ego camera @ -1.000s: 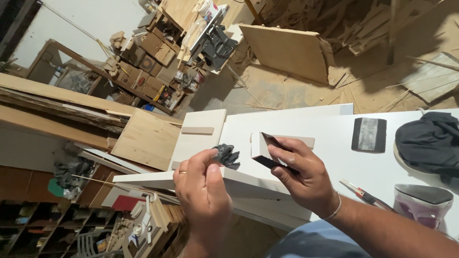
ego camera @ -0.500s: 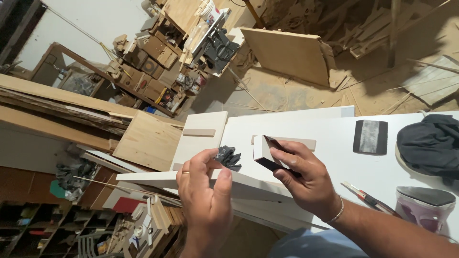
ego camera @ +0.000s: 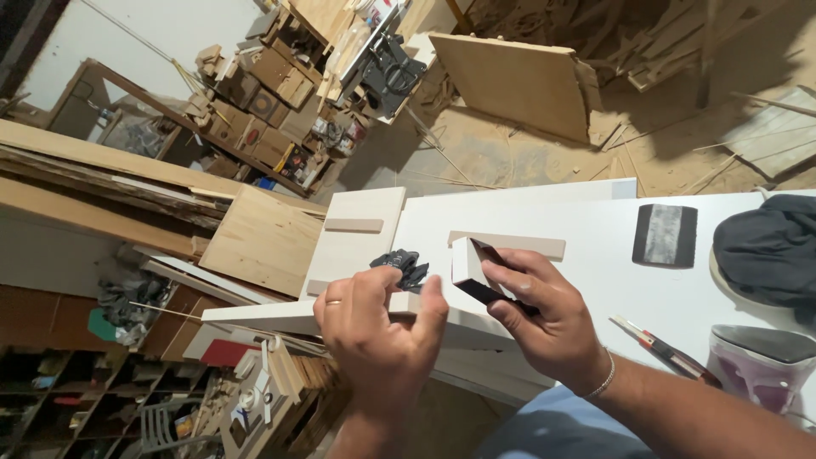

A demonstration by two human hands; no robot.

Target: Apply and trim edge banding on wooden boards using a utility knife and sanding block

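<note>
Your left hand [ego camera: 378, 336] is curled over the near edge of the long white board [ego camera: 280, 316], fingers and thumb pinching it, while your right hand [ego camera: 544, 319] grips a small white-and-dark block [ego camera: 473, 268] pressed against that same board edge on the white worktable [ego camera: 586, 221]. A crumpled dark glove [ego camera: 404, 268] lies just beyond your left fingers. A dark sanding pad [ego camera: 665, 235], a utility knife [ego camera: 661, 348] and a purple clothes iron [ego camera: 761, 365] sit to your right.

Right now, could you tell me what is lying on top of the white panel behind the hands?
On the white panel lie a pale wood strip, a dark sanding block, a dark cloth, a utility knife and a crumpled black glove. The hands cover its near edge.
</note>
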